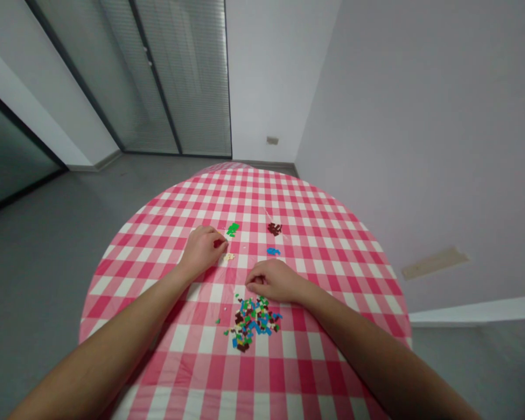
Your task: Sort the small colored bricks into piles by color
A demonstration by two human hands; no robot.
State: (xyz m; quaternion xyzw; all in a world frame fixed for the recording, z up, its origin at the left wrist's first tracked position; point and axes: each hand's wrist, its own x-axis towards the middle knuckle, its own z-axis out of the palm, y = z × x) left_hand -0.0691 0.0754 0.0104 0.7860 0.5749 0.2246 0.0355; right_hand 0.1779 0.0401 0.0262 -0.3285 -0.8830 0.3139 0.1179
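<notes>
My left hand [205, 248] is over the table with its fingers curled and pinched together, close to a small pile of green pieces [233, 229] and a few cream pieces [230, 256]. Whatever its fingertips hold is too small to make out. My right hand [275, 280] is also closed, thumb against fingers, just above a mixed heap of small blue, green, brown and yellow pieces [256, 321]. I cannot see what is in it. Beyond that hand lie a little blue pile [273, 251] and a brown pile [275, 228].
A red and white checked cloth [157, 233] covers the round table. Stray pieces lie left of the mixed heap. A white wall [420, 146] stands close on the right, and a glass partition [192, 76] rises behind on the left.
</notes>
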